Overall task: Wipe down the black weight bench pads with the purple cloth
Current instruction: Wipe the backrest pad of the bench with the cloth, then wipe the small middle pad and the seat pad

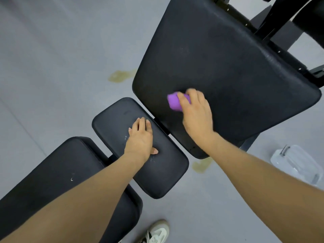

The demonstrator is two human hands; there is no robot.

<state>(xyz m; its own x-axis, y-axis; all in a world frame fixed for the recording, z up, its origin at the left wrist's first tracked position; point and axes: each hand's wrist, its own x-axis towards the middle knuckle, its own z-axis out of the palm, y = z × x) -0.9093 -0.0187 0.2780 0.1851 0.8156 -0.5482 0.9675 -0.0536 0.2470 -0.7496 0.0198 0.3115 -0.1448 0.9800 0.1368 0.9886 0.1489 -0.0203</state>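
Head view, looking down on a black weight bench made of three separate pads standing on a grey floor point(52, 50). The large pad point(228, 71) fills the upper right; the middle pad point(164, 174) lies just beside its lower left edge, parted from it by a narrow gap; the near pad point(57, 172) runs to the lower left corner of the view.

The right hand point(196, 114) lies on the large pad near that pad's lower left edge, its grip closed over the purple cloth point(172, 101). The fingers curl over the top of the cloth, which is bunched small and touches the pad surface; its left part shows beyond the fingertips. Hand and cloth are slightly blurred.

The left hand point(140, 139) rests flat on the middle pad, near the edge that faces the large pad. Its fingers are straight and spread a little, the thumb lies out to the side, and the grip holds nothing. Small pale specks mark the pad just beside this hand.

Black frame bars point(273, 28) show beyond the upper right edge of the large pad. On the floor lie two yellowish stains point(121, 76), one at each side of the bench, a clear plastic container point(294, 163) at the right, and a white shoe point(157, 232) at the bottom edge.
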